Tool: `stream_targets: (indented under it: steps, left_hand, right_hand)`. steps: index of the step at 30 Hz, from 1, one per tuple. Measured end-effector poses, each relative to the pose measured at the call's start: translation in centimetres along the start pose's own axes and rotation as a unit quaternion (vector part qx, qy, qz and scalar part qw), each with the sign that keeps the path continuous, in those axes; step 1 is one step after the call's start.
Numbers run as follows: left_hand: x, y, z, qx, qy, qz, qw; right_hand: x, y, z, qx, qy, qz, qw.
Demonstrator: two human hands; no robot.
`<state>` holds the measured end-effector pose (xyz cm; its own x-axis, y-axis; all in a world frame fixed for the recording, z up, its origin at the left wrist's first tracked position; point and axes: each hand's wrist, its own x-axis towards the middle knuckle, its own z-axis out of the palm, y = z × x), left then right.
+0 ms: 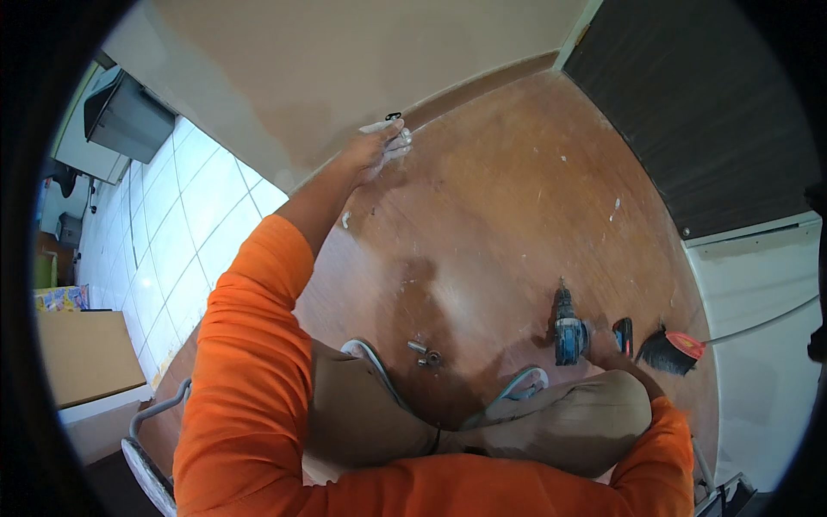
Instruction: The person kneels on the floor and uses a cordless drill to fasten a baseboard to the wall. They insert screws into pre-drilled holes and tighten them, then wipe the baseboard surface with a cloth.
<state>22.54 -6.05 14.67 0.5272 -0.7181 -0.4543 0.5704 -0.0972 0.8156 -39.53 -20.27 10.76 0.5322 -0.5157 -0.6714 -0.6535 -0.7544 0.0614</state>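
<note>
My left hand (pixel 379 148), whitened with powder on the fingers, reaches out to the foot of the wall at the end of the baseboard (pixel 482 84). Its fingers are closed around a small black piece (pixel 394 115), too small to name. Low on the right, my right hand (pixel 606 346) is wrapped round the handle of a blue and black cordless drill (pixel 568 336). The drill's bit points away from me, and its battery end shows beyond my hand. Between my feet, a few small metal pieces (pixel 423 351) lie on the brown floor (pixel 491 215).
Right of the drill lies a red broom head (pixel 676 349) with dark bristles. A dark door panel (pixel 698 112) borders the far right. On the left, white tiles (pixel 202 224) lead to a grey bin (pixel 129 116); a cardboard-coloured box (pixel 90 353) stands nearer.
</note>
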Motion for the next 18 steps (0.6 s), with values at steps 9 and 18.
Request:
stream_targets:
  steps: [9,18]
  left_hand:
    - [-1.0,-3.3,-5.6,-0.023,0.019,-0.020,0.999]
    - [1.6,-5.2,-6.4,0.000,0.064,-0.030,0.998]
  right_hand:
    - [-4.1,-2.5,4.6,0.051,-0.003,0.055,0.997]
    - [-5.5,-5.0,6.5,0.119,-0.062,0.004,0.991]
